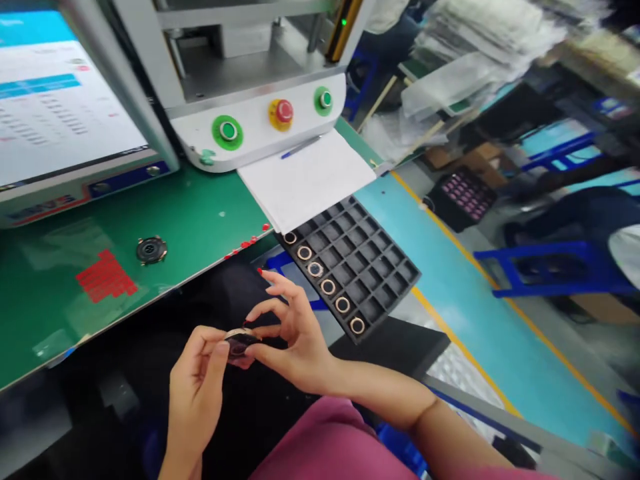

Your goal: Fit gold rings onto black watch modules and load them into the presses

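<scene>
Between my two hands, just below the green table's edge, is a round watch case [239,342] with a dark face and a metallic rim. My left hand [200,380] pinches it from the left between thumb and fingers. On the other side, the thumb and index finger of my right hand [295,340] grip its edge, with the other fingers raised. A small red piece [260,271] shows at the tip of one raised right finger; I cannot tell whether it is stuck there. Another round watch part [151,250] lies on the table.
A black compartment tray [370,267] holds several round watch parts along its near-left edge. Red stickers [107,277] lie on the green table [190,220]. A press machine [260,127] with buttons, paper sheets [310,177], a blue pen [301,147] and a monitor [65,100] stand beyond.
</scene>
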{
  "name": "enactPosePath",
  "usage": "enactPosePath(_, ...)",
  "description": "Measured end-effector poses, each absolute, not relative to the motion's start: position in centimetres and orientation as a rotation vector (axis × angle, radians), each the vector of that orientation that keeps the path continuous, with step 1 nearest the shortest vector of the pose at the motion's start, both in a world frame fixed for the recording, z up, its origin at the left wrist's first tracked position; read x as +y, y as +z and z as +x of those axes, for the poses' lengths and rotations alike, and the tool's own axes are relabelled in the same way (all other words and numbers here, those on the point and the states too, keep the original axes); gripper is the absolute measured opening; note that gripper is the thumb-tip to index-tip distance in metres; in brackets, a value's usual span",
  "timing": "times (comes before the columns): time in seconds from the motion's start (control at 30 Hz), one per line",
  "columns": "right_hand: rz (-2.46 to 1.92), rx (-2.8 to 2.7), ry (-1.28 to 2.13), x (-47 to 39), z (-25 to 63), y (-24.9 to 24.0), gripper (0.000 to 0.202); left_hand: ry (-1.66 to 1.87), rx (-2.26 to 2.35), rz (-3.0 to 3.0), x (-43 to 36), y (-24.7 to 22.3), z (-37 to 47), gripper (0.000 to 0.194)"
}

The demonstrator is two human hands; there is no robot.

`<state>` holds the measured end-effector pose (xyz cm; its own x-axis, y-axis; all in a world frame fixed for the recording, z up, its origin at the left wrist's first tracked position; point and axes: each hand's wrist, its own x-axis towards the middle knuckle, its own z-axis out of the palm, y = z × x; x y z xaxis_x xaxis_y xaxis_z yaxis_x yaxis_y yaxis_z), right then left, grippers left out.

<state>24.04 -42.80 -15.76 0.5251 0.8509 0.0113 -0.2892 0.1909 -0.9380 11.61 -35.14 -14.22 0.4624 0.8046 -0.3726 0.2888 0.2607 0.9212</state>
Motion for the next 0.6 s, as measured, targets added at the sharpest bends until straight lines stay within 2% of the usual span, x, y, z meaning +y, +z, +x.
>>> enactPosePath(0.13, -1.562, -0.833, 0.369, -45.7, 26.9, -19.3, 0.044, 0.359, 1.008, 1.465, -34.4, -16.2, 13.9, 0.042)
enactPosePath(0.27, -1.837, -0.833, 0.092, -46.1, 34.7, -26.3, 0.032, 0.239, 1.045, 1.592, -33.7, -16.8, 14.4, 0.037)
enactPosePath(0.43, -2.177, -0.907, 0.071, -42.5, 45.0, -33.5, 0.032, 0.095, 1.137, 1.638, -33.2, -17.1, 12.8, 0.037)
enactPosePath(0.6, -2.417, -0.985, 0.172, -39.6, 47.8, -35.7, 0.031, 0.125, 1.284, 1.592, -32.9, -16.8, 11.5, 0.037)
